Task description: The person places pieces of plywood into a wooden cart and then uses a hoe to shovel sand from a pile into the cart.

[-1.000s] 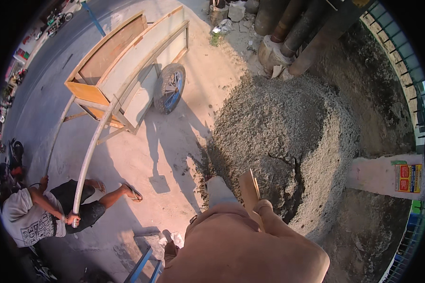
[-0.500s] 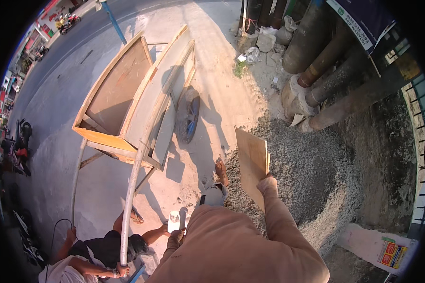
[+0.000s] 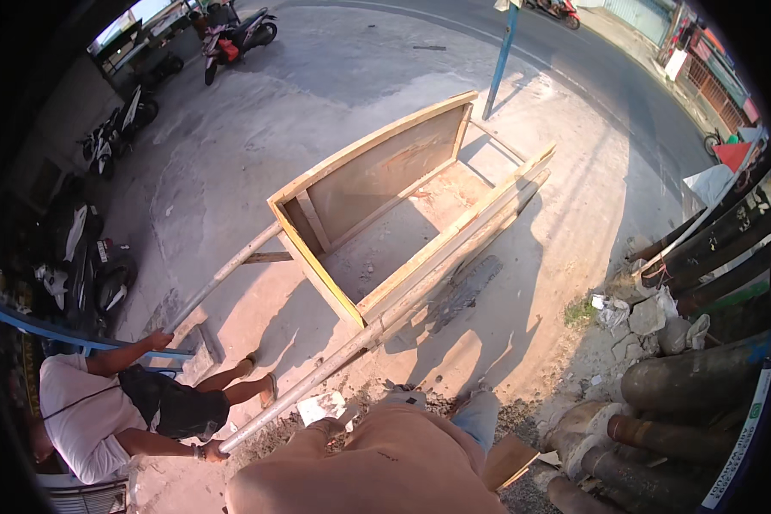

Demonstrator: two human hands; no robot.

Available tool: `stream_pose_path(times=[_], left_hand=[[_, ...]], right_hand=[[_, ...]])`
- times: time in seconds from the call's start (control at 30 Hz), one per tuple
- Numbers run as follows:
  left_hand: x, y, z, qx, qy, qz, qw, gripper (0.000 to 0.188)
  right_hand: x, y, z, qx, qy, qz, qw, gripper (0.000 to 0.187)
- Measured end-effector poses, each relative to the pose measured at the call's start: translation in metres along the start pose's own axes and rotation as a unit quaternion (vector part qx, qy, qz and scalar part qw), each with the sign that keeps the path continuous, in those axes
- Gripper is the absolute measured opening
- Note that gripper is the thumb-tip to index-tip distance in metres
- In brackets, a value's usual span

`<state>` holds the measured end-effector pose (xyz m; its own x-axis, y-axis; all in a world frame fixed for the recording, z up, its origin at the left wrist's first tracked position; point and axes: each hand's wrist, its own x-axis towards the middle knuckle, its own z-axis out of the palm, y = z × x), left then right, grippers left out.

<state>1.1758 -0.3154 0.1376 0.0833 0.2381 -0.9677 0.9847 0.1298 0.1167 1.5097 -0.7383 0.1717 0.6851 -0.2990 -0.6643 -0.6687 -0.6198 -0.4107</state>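
My left hand [image 3: 325, 425] is low in front of my body. Its fingers look closed beside a small whitish object [image 3: 319, 408] with grey on it, whose kind I cannot make out. On my right, part of a flat wooden board [image 3: 507, 461] shows past my body; my right hand is out of sight. Ahead of me a long wooden box frame [image 3: 415, 218] with pole handles is held tilted off the ground. A co-worker [image 3: 86, 390] on the left grips one pole [image 3: 308, 390] in each hand. The near pole runs close to my left hand.
Thick dark pipes [image 3: 685, 377] lie at the right, near rubble and white bags [image 3: 647, 317]. A blue post [image 3: 501, 64] stands beyond the frame, close to the road [image 3: 574, 73]. Motorcycles [image 3: 236, 38] are parked at the far left. Concrete ground surrounds the frame.
My view has swung right to left, so the frame and co-worker sit further right. My right hand and most of the board have gone from sight; the gravelly grey heap has left the view.
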Motion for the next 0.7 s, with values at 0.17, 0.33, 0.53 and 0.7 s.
stream_pose_path(times=[0.17, 0.33, 0.53, 0.7], left_hand=[[-0.043, 0.017, 0.065, -0.091, 0.049, -0.056, 0.993, 0.032], [-0.063, 0.071, 0.153, -0.173, 0.069, -0.099, 0.978, 0.034], [-0.057, 0.147, 0.224, -0.266, 0.09, -0.106, 0.954, 0.036], [-0.042, 0.17, 0.281, -0.345, 0.115, -0.114, 0.924, 0.038]], right_hand=[[0.105, -0.096, -0.029, -0.241, -0.016, -0.105, 0.965, 0.037], [0.209, -0.185, -0.093, -0.342, -0.021, -0.156, 0.926, 0.038], [0.302, -0.291, -0.135, -0.377, -0.022, -0.187, 0.907, 0.04], [0.21, -0.377, -0.157, -0.315, 0.115, -0.267, 0.904, 0.034]])
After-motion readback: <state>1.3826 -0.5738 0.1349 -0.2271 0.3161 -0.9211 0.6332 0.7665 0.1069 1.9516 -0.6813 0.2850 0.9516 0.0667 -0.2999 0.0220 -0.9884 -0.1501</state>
